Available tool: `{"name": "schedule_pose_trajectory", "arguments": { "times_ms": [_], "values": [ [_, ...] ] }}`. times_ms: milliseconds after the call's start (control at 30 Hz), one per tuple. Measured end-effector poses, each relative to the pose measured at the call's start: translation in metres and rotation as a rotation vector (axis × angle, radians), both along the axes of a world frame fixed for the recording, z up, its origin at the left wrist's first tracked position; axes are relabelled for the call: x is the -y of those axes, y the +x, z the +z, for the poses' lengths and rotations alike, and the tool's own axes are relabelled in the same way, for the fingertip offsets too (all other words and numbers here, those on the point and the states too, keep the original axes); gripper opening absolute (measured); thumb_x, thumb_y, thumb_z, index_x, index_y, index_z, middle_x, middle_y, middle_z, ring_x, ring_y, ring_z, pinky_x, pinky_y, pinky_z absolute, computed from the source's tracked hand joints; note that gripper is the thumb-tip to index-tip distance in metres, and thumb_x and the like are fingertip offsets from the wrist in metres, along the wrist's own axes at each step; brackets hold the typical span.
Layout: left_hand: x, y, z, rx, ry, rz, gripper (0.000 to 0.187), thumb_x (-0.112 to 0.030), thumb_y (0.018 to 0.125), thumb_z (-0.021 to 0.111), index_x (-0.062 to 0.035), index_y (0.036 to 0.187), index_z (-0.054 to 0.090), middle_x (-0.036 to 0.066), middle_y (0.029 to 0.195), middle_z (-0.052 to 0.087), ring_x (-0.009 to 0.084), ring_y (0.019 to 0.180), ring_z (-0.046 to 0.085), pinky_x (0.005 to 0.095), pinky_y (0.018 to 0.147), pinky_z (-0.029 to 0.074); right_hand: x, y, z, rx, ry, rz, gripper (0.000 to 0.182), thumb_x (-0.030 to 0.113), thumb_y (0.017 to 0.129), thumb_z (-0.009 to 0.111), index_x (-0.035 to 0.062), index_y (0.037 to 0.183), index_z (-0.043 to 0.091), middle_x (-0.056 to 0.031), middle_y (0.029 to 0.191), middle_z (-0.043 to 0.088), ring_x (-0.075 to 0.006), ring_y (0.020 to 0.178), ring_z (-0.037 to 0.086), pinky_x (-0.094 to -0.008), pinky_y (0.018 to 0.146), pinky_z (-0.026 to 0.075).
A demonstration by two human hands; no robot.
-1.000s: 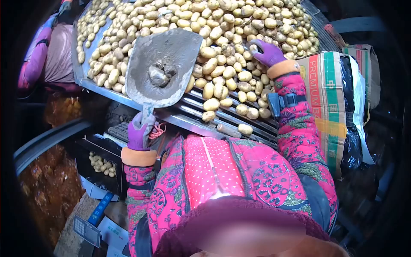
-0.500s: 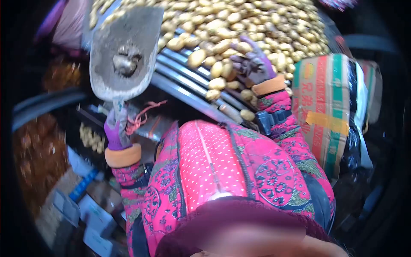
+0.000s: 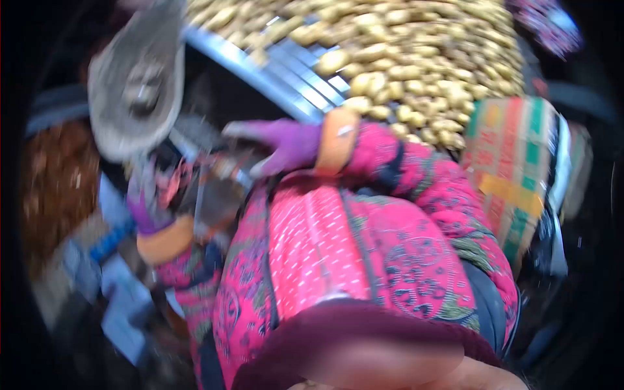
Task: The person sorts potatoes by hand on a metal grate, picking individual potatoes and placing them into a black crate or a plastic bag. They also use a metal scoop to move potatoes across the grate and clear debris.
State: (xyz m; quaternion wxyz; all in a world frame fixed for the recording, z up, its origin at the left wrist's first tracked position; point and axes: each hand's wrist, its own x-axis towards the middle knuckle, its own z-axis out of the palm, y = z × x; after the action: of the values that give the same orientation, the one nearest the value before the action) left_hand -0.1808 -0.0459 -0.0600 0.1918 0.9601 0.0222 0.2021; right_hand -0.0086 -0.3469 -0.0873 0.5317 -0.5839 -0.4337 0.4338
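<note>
One gloved left hand wraps the handle of a grey scoop at far left. The right hand is bare of any load, thumb and fingers spread, near the slatted rack of potatoes. The scoop looks stiff and probably heavy, a lump weighting its bowl; the handle seems a surer hold than its rim.

At the left, the gloved left hand grips the handle of a grey scoop with a shiny lump inside. The gloved right hand points left, fingers parted, near a slatted metal rack. Pale potatoes heap its far and right parts; a striped carton stands at right. Pink string hangs between the hands.
</note>
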Motion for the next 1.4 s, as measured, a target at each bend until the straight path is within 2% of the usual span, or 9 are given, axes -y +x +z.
{"name": "schedule_pose_trajectory", "arguments": {
  "times_ms": [67,167,433,600,733,767,1067,1200,1400],
  "values": [
    [-0.017,0.018,-0.015,-0.472,-1.753,0.551,0.040,-0.020,0.095,0.057,0.0049,0.125,0.053,0.009,0.082,0.060,0.0199,0.071,0.062,0.0356,0.072,0.056,0.018,0.017,0.003,0.018,-0.073,-0.077,0.080,0.023,0.080,0.075,0.0074,0.147,0.033,-0.0166,0.143,0.044,-0.0240,0.132,0.042,-0.0365,0.109,0.034],
    [0.038,0.038,-0.009,-0.178,-1.198,0.274,0.040,-0.019,0.094,0.057,0.0087,0.123,0.052,0.010,0.091,0.062,0.0177,0.069,0.061,0.0336,0.070,0.056,0.067,0.038,-0.002,-0.214,-0.027,-0.352,0.064,0.029,0.083,0.070,0.0058,0.138,0.046,-0.0136,0.123,0.059,-0.0223,0.115,0.055,-0.0356,0.099,0.043],
    [0.107,0.119,-0.044,-0.469,-1.418,0.109,0.037,-0.020,0.091,0.063,0.0043,0.118,0.056,0.009,0.095,0.062,0.0159,0.071,0.062,0.0296,0.067,0.056,0.256,0.127,-0.036,0.346,-0.149,-1.484,0.049,0.014,0.086,0.067,0.0054,0.132,0.053,-0.0068,0.116,0.062,-0.0129,0.094,0.060,-0.0299,0.084,0.050],
    [0.129,0.145,-0.024,-0.511,-1.443,0.068,0.035,-0.018,0.090,0.064,0.0036,0.117,0.056,0.008,0.095,0.060,0.0148,0.071,0.061,0.0289,0.066,0.056,0.273,0.179,-0.030,0.976,-0.708,-1.360,0.057,0.025,0.079,0.068,0.0124,0.133,0.052,-0.0183,0.128,0.056,-0.0353,0.120,0.052,-0.0415,0.102,0.041],
    [0.148,0.154,0.000,-0.438,-1.471,0.140,0.032,-0.017,0.089,0.064,0.0040,0.113,0.059,0.006,0.078,0.057,0.0132,0.061,0.058,0.0281,0.059,0.052,0.271,0.215,-0.051,1.091,-1.201,-1.148,0.055,0.030,0.080,0.066,0.0199,0.132,0.051,-0.0197,0.124,0.056,-0.0375,0.116,0.054,-0.0451,0.099,0.043],
    [0.126,0.152,-0.016,-0.528,-1.374,0.057,0.039,-0.021,0.089,0.065,0.0028,0.119,0.057,0.006,0.101,0.062,0.0147,0.079,0.063,0.0281,0.067,0.055,0.268,0.219,-0.035,1.001,-1.228,-1.124,0.053,0.029,0.080,0.066,0.0208,0.131,0.051,-0.0200,0.122,0.057,-0.0379,0.115,0.054,-0.0454,0.098,0.044],
    [0.108,0.160,-0.031,-0.528,-1.233,0.009,0.033,-0.023,0.089,0.066,0.0039,0.109,0.062,0.007,0.073,0.064,0.0124,0.061,0.062,0.0233,0.056,0.049,0.280,0.204,-0.034,0.682,-0.638,-1.310,0.049,0.012,0.077,0.071,0.0104,0.124,0.059,-0.0122,0.123,0.062,-0.0237,0.114,0.059,-0.0329,0.098,0.045],
    [0.102,0.147,-0.053,-0.619,-1.350,0.016,0.045,-0.030,0.090,0.066,0.0037,0.119,0.058,0.006,0.093,0.066,0.0116,0.063,0.061,0.0276,0.062,0.057,0.259,0.163,-0.031,0.655,-0.355,-1.318,0.047,0.007,0.077,0.068,0.0068,0.123,0.059,-0.0111,0.117,0.063,-0.0220,0.108,0.060,-0.0310,0.092,0.048],
    [0.086,0.130,-0.033,-0.478,-1.425,0.063,0.041,-0.032,0.089,0.066,0.0016,0.112,0.062,0.001,0.076,0.060,0.0117,0.064,0.060,0.0282,0.062,0.055,0.190,0.096,-0.006,0.033,-0.138,-0.805,0.053,0.004,0.078,0.062,0.0039,0.130,0.055,-0.0048,0.120,0.059,-0.0117,0.107,0.055,-0.0267,0.091,0.045]
  ]
}}
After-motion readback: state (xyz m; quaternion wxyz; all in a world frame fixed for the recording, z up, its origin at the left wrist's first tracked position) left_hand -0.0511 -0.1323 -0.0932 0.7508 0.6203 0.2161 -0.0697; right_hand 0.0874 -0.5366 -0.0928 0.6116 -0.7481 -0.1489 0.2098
